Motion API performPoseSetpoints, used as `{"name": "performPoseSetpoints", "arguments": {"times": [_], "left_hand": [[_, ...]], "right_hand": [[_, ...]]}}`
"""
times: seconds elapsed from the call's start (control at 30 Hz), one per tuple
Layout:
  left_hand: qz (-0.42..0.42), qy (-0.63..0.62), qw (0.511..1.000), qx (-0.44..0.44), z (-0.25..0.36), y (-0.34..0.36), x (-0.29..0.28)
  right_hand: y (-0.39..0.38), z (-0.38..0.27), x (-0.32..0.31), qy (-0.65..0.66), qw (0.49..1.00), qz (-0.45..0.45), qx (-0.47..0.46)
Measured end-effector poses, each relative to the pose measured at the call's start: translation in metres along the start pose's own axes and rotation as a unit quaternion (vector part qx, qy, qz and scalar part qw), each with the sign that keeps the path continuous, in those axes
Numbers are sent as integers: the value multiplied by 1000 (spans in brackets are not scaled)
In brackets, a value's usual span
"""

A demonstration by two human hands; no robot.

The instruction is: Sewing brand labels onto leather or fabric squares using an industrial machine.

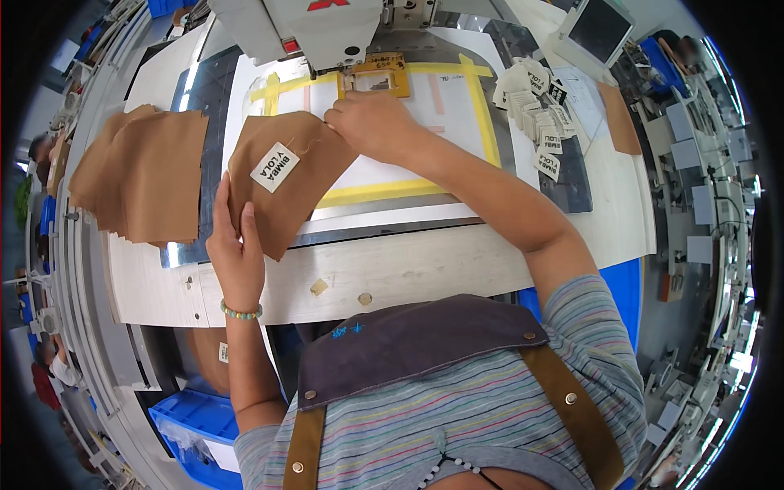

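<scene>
A brown panel (282, 212) with a white printed label (274, 167) and a loose thread lies at an angle over the white work sheet (392, 163), which is edged in yellow tape. My left hand (237, 237) grips the panel's left edge. My right hand (367, 122) is pinched at the panel's upper right corner, just below a small yellow template frame (374, 78) under the machine head (306, 28). Whatever its fingertips hold is partly hidden.
A stack of brown panels (139, 175) lies left, loose labels (535, 106) right. A monitor (594, 37) and another brown piece (621, 122) stand or lie back right. A blue bin (192, 437) sits below the table's front edge (425, 278). People (57, 367) are at the far left.
</scene>
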State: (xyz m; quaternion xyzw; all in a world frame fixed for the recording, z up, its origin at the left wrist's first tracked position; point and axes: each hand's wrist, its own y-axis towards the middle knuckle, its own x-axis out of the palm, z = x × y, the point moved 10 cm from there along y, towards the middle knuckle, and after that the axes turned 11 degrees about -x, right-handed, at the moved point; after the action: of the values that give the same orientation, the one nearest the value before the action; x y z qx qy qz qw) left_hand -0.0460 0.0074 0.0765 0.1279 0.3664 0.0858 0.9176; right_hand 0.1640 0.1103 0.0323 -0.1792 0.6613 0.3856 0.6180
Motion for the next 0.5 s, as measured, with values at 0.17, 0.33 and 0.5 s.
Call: {"name": "performPoseSetpoints", "arguments": {"times": [0.17, 0.33, 0.5], "left_hand": [[127, 85, 988, -36, -29, -4, -60], [389, -22, 920, -37, -103, -66, -207], [517, 21, 845, -136, -216, -192, -296]], "right_hand": [[-27, 15, -38, 130, 983, 104, 76], [-101, 45, -84, 279, 932, 109, 201], [-179, 103, -93, 321, 891, 165, 275]]}}
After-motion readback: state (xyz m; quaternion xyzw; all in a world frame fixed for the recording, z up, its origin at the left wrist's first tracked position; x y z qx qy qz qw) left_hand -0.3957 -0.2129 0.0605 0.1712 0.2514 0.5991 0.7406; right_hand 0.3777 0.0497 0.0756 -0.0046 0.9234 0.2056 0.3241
